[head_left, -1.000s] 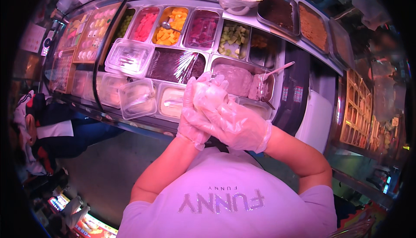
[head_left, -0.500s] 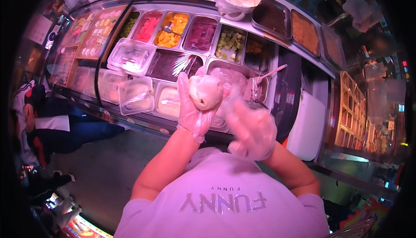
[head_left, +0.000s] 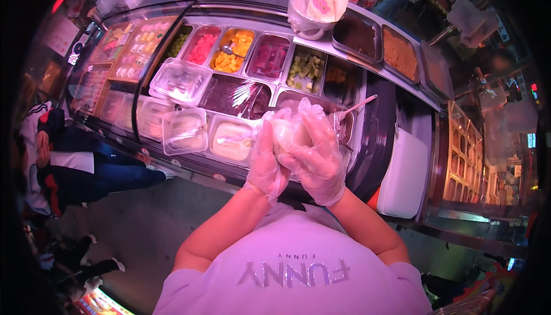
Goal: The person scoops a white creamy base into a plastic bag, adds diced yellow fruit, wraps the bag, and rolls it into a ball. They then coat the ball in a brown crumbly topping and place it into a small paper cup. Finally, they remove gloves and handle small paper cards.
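A soft white dough ball [head_left: 284, 133] sits between my two hands, in front of the food pans. My left hand [head_left: 266, 163], in a clear plastic glove, cups it from the left and below. Also gloved, my right hand [head_left: 317, 157] closes over its right side, the fingers bent against it. Much of the ball is hidden by the fingers. Just beyond the hands is a metal pan [head_left: 298, 95], partly covered by them. To its right lies a pale-handled utensil [head_left: 360, 104].
Pans of mango cubes [head_left: 232, 57], pink pieces [head_left: 202, 45] and green fruit [head_left: 304, 71] line the counter. Nearer are a dark-filled pan [head_left: 229, 94], clear tubs [head_left: 185, 131] and a cream-coloured tub [head_left: 231, 140]. A lined bin [head_left: 307, 19] stands behind. A person [head_left: 74, 148] sits at left.
My right hand has come up and left onto the dough ball and now wraps it together with the left. The ball's open underside no longer shows. The view has shifted slightly.
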`<state>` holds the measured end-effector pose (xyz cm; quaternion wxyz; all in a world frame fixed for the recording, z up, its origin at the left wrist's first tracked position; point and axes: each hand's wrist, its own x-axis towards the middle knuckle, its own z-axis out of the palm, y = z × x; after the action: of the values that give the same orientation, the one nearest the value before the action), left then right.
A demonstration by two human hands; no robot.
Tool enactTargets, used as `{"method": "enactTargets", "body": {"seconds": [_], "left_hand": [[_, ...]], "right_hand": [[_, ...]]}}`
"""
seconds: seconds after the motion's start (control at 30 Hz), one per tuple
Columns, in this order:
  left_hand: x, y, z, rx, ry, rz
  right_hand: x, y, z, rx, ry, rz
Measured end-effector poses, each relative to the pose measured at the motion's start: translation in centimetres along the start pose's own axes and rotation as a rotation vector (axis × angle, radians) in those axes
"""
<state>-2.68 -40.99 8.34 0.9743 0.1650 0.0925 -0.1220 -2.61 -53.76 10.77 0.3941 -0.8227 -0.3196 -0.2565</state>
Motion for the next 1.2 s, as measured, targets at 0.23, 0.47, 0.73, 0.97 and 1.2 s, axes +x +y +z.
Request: {"method": "enactTargets", "body": {"seconds": [0.23,0.47,0.73,0.97,1.2], "left_hand": [[-0.3,-0.4,-1.1,-0.035,0.031,0.048],[-1.5,0.1,-0.8,0.011,0.119,0.057],[-1.9,0.5,-1.2,0.071,0.068,-0.012],[-1.7,0.6,-3.5,0.137,0.078,0.026],[-1.4,0.3,-2.5,0.232,0.106,0.141]], "right_hand": [[1.4,-1.8,-1.8,-0.165,-0.101,-0.090],[1.8,-1.1,-2.2,-0.101,-0.014,0.070],[1.4,0.4,-1.5,0.330,0.007,0.372],[2.6,-1.8,-1.2,-0.003,-0.185,0.059],[2.4,-0.3,0.1,-0.030,-0.213,-0.025]]}}
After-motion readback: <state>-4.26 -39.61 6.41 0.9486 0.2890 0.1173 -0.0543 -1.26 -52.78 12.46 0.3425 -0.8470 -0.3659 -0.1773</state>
